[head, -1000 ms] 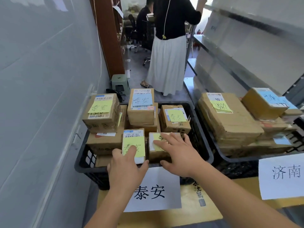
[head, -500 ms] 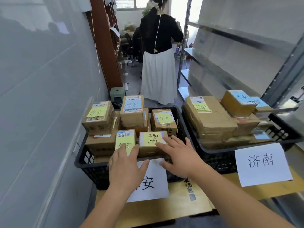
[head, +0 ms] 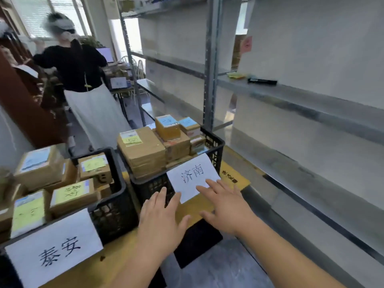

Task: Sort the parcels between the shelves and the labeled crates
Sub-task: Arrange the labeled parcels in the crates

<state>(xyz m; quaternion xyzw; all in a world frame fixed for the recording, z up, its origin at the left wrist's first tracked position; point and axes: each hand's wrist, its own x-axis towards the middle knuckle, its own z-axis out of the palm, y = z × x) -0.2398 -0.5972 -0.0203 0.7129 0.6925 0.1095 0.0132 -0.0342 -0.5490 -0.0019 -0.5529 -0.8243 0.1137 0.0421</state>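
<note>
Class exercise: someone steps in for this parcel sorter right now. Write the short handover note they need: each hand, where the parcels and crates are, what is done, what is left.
Left hand: open, empty, fingers spread before the right crate.
Right hand: open, empty, fingertips over the lower edge of that crate's paper label.
Left crate: full of parcels with yellow notes, own paper label in front.
Right crate: stacked parcels, some with blue notes.
Shelves: no parcels visible on the near levels; a dark object lies on one.
Done: both crates loaded.
Left: cannot tell what still needs moving; no parcel is in hand.
</note>
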